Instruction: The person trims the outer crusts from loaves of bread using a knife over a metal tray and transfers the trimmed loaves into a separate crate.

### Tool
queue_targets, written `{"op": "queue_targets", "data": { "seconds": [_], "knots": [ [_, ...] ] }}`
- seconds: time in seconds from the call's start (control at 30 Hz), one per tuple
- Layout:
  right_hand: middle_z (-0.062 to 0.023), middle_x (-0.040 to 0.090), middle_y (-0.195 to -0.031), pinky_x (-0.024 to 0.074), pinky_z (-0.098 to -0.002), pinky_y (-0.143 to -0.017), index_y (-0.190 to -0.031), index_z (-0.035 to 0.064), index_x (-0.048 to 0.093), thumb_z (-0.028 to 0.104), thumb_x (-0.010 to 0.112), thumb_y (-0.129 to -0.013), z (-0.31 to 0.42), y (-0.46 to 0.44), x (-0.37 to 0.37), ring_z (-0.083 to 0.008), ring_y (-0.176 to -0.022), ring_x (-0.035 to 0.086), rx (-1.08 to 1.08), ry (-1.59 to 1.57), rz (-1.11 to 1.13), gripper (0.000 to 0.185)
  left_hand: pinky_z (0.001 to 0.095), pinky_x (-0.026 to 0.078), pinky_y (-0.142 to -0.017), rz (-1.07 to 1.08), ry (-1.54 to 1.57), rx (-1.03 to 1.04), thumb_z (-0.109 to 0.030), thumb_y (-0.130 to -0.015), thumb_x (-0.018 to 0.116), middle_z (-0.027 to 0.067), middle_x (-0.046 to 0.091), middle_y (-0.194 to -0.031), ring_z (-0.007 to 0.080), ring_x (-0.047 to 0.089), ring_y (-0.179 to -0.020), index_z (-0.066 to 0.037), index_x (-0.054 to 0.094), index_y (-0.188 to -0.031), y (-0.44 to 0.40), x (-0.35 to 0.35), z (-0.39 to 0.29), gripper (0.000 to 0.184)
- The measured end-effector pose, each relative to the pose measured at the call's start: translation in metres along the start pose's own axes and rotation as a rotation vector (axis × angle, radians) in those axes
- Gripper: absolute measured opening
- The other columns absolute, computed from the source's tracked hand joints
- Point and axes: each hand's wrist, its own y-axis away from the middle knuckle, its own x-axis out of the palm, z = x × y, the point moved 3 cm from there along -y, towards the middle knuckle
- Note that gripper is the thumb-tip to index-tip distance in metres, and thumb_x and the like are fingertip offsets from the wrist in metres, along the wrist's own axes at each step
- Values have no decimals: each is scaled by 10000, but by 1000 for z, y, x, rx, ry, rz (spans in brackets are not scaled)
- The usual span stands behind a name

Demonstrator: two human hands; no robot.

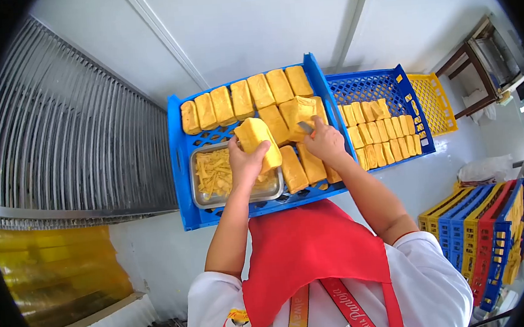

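The left hand (245,162) is wrapped around one loaf (256,138), fingers on its left side and thumb laid over its face, with no slack that I can see; the right hand (326,141) is curled around a small knife (305,127), of which only a short grey stretch of blade shows. The held loaf lies to the left of the knife, with a gap between them; its long axis runs from far left to near right, slightly aslant to the body; its right long side faces the knife hand, while the left hand is the nearer one, being on it. The blade points up and left from the right fist, in front of another loaf (298,111); whether it touches that one I cannot tell. Below the held loaf is a metal tray (194,180) with yellow scraps (212,170) in it; the tray sits in the near left corner of a blue crate (177,145), with a row of loaves (241,97) along the far side and more at the right.
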Motion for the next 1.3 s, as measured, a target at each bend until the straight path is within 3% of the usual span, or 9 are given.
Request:
{"op": "queue_targets", "data": {
  "seconds": [0.2, 0.27, 0.3, 0.4, 0.67, 0.77, 0.83, 1.03, 1.3],
  "knots": [
    [-303, 669, -1039, 514, -496, -894, -1237, 7, 557, 349, 619, -815, -24, -28, 0, -397, -1038, 656, 23, -175, -110, 546, 414, 481, -953, -76, -636, 268, -322, -695, 891, 244, 611, -1171, 369, 597, -1100, 59, 484, -1243, -12, 65, 13, 782],
    [-290, 679, -988, 548, -464, -791, -1201, -10, 573, 384, 640, -816, -20, -40, -1, -357, -894, 702, 232, -365, 113, 556, 435, 437, -1008, 16, -651, 67, -332, -682, 877, 234, 556, -1219, 384, 523, -1173, 25, 472, -1275, -15, 72, 16, 801],
    [-246, 685, -915, 556, -405, -636, -1154, -20, 583, 417, 670, -814, -16, -41, -6, -293, -689, 702, 289, -483, 279, 560, 435, 437, -1008, 20, -658, 77, -332, -682, 877, 234, 556, -1219, 384, 523, -1173, 25, 472, -1275, -18, 72, 14, 801],
    [-186, 673, -814, 522, -362, -510, -1140, -19, 569, 395, 702, -814, -33, -58, 28, -247, -541, 650, 205, -586, 181, 544, 431, 437, -1002, 49, -652, 28, -358, -692, 862, 243, 559, -1201, 385, 530, -1157, 21, 487, -1251, -30, 68, 13, 773],
    [-126, 623, -748, 445, -342, -412, -1444, 70, 360, 305, 776, -797, -9, -21, 20, -187, -493, 588, 289, -748, 170, 804, 415, 475, -926, 15, -406, -39, -316, -803, 785, 243, 610, -1130, 381, 618, -1016, 6, 417, -1267, -52, 72, 31, 675],
    [-52, 579, -721, 364, -303, -376, -1487, 94, 288, 239, 859, -746, -4, -16, 21, -140, -442, 480, 270, -1212, 119, 947, 379, 497, -867, 47, -153, -158, -247, -848, 758, 227, 613, -1100, 322, 635, -961, -13, 390, -1282, -42, 72, 25, 615],
    [-56, 577, -733, 392, -289, -407, -1485, 106, 301, 301, 866, -726, 5, -10, 2, -133, -474, 498, 203, -1151, 106, 965, 320, 504, -797, 53, 142, -232, -161, -878, 740, 189, 599, -1048, 228, 613, -933, -35, 353, -1306, -33, 75, 19, 591],
    [-80, 603, -773, 456, -292, -461, -1498, 112, 294, 346, 868, -691, -9, 0, -48, -145, -547, 576, -23, -794, -66, 1017, 288, 495, -785, 44, 280, -27, -127, -900, 736, 156, 529, -1113, 193, 584, -969, -57, 344, -1311, -8, 96, -9, 573],
    [-90, 640, -824, 448, -250, -381, -1506, 84, 270, 231, 752, -752, -116, -1, -101, -140, -457, 560, 169, -1372, 12, 906, 312, 499, -815, 378, 368, -11, -223, -912, 732, 121, 496, -1179, 186, 577, -980, -23, 391, -1286, 29, 199, -48, 544]
  ]
}}
